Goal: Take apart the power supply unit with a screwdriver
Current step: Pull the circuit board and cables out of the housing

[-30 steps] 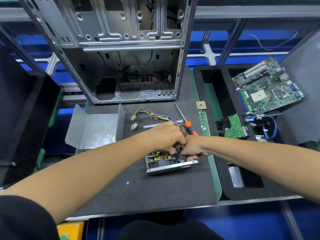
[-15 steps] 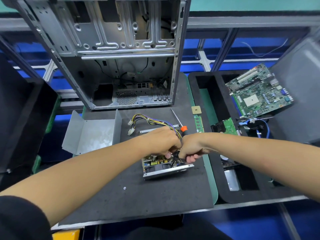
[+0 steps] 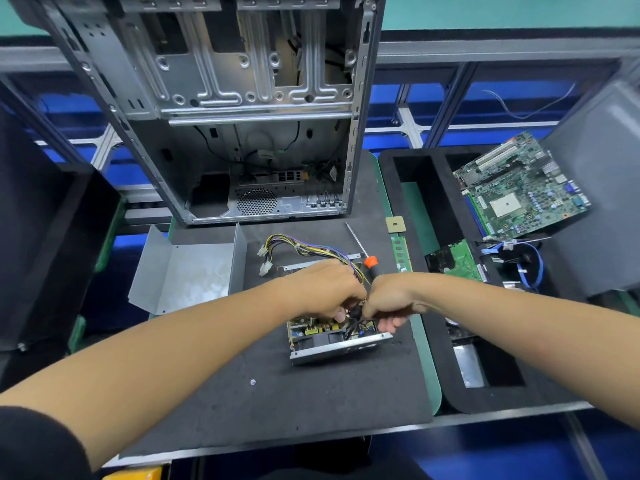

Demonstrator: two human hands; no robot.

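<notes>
Hands meet over the opened power supply unit [image 3: 337, 337], which sits on the dark foam mat [image 3: 311, 403] near its right edge, cover off and circuit board exposed. The left hand [image 3: 323, 292] and right hand [image 3: 389, 299] are pressed close together above the board, both with fingers curled around a cluster of dark wires [image 3: 355, 318] at the unit's far side. Exactly what each fingertip pinches is hidden by the knuckles.

The screwdriver [image 3: 363, 252], orange collar showing, lies on the mat just behind the hands, its shaft pointing toward the far right corner; neither hand holds it. The bundle of coloured cables [image 3: 304, 249] trails from the unit toward the computer case [image 3: 242, 116] at the mat's far edge, and the bent grey cover [image 3: 187, 268] lies at the left edge. A small screw [image 3: 252, 382] rests on the mat nearer the front edge.

The step looks like freeing a wire connector or harness from the board. Done well, that means gripping the plug body rather than the wires, holding the board down with the other hand, and pulling straight, without rocking. If the connector resists, check for a latch before forcing it.
</notes>
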